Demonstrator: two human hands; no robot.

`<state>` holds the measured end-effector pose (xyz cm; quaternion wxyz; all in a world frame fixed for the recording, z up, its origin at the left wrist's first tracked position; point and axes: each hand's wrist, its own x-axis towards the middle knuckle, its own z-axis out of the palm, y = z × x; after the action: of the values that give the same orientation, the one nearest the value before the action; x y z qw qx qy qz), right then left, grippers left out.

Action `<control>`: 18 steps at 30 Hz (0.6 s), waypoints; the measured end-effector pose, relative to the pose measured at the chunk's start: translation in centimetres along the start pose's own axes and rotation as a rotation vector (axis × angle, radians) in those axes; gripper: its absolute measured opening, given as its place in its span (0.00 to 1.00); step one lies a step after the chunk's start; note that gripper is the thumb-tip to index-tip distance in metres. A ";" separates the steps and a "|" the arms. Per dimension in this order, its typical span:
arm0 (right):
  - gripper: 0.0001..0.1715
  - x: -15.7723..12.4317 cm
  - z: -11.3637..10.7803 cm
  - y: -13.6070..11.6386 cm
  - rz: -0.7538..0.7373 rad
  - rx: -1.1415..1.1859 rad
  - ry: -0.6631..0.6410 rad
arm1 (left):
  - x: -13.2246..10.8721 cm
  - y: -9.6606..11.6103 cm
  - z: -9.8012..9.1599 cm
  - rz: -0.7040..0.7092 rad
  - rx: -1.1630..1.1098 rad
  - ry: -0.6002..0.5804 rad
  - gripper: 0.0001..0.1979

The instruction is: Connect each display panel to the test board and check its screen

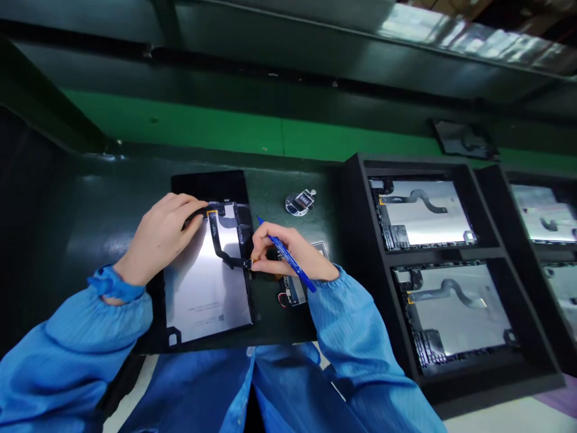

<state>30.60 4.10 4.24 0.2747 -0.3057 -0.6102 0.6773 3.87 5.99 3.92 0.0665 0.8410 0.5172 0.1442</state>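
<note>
A tablet display panel (207,282), silver-backed with black edges, lies on the dark bench in front of me. A black ribbon cable (216,237) runs down from the panel's top edge and bends to the right. My left hand (164,234) rests over the panel's upper left, with thumb and forefinger closed at a dark strip on the top edge. The cable's free end is pinched in my right hand (288,249), which also carries a blue pen (291,258) lying across the fingers. Beneath that hand sits a small circuit board (295,291), partly covered.
A metal tally counter (301,202) stands on the bench beyond my right hand. To the right, a black divided tray (396,307) holds more panels (424,210) with ribbon cables; a second such tray is beside it. Another dark panel (464,139) lies behind the trays.
</note>
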 end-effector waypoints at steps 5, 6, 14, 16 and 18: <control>0.21 0.2 -0.1 0.2 0.076 0.002 0.095 | 1.0 -0.7 2.0 -0.038 -0.009 0.007 0.16; 0.21 0.2 -0.1 0.2 0.079 0.007 0.106 | 0.9 -0.7 2.1 -0.041 -0.009 0.010 0.16; 0.19 0.0 0.1 0.0 0.050 0.038 0.118 | 0.4 3.3 0.7 -0.138 -0.569 -0.047 0.12; 0.19 0.0 0.2 0.0 0.035 0.034 0.126 | 0.1 4.7 0.3 -0.183 -0.749 -0.193 0.11; 0.19 -0.1 0.3 0.0 0.017 0.022 0.136 | -0.1 5.6 0.1 -0.227 -0.837 -0.294 0.10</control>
<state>30.43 3.85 4.29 0.3133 -0.3532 -0.5799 0.6639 8.63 3.32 5.27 0.4886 0.6913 0.4885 0.2115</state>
